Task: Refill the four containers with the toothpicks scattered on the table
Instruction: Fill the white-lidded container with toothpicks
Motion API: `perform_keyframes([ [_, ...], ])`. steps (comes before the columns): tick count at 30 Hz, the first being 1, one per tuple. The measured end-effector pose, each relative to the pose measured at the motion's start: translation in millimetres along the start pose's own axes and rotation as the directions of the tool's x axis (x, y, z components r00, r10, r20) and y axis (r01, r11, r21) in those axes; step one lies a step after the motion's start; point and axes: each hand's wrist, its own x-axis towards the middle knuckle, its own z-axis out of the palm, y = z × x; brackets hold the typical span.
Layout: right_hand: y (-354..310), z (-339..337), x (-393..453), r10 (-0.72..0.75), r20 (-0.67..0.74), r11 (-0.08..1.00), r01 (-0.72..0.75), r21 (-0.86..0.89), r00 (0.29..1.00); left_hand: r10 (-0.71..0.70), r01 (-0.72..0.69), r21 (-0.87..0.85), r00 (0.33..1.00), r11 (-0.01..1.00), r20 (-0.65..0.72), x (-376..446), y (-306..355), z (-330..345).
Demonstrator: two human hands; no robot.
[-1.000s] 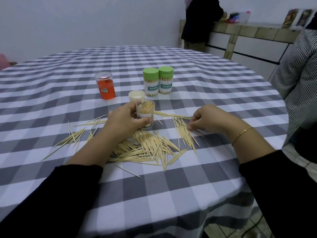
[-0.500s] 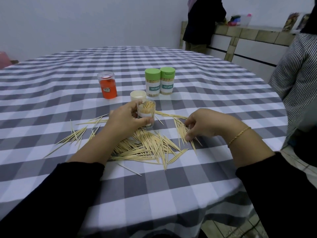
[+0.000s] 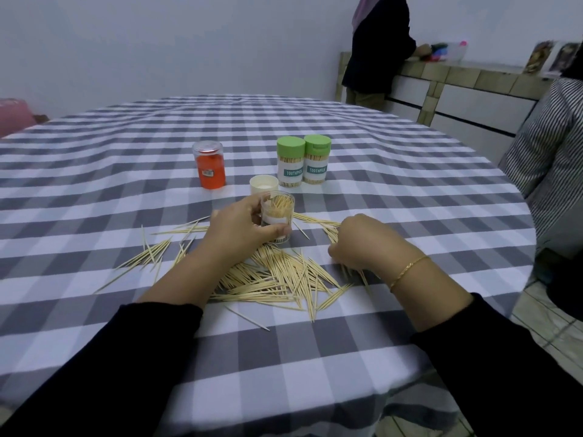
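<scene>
Checkered table (image 3: 362,159), toothpicks (image 3: 277,279) scattered near the front edge
left hand (image 3: 239,231) wrapped round the open part-full container (image 3: 277,216); right hand (image 3: 362,244) curled down on the pile, looks like it's pinching some, hard to tell

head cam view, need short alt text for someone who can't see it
A person's left hand holds an open clear container partly filled with toothpicks, while the right hand gathers loose toothpicks scattered on a grey checked tablecloth. Behind stand two green-lidded toothpick containers, an orange container and a loose white lid.
</scene>
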Motion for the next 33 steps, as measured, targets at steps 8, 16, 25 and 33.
perform_keyframes([
  [8,-8,10,-9,-0.114,-0.162,0.978,0.082,-0.192,0.980,-0.004,0.004,0.018,1.000,1.000,0.007,-2,3,-1],
  [16,-15,19,-7,-0.176,-0.248,0.963,0.113,-0.246,0.953,0.010,-0.011,0.018,1.000,1.000,0.011,-5,7,-4],
  [25,-15,22,-10,-0.248,-0.294,0.952,0.177,-0.248,0.923,0.017,-0.018,0.010,1.000,1.000,0.012,-6,8,-4],
  [33,2,9,22,-0.223,-0.381,0.972,0.233,-0.020,0.897,-0.030,0.030,-0.024,1.000,0.999,-0.010,-3,5,-3],
])
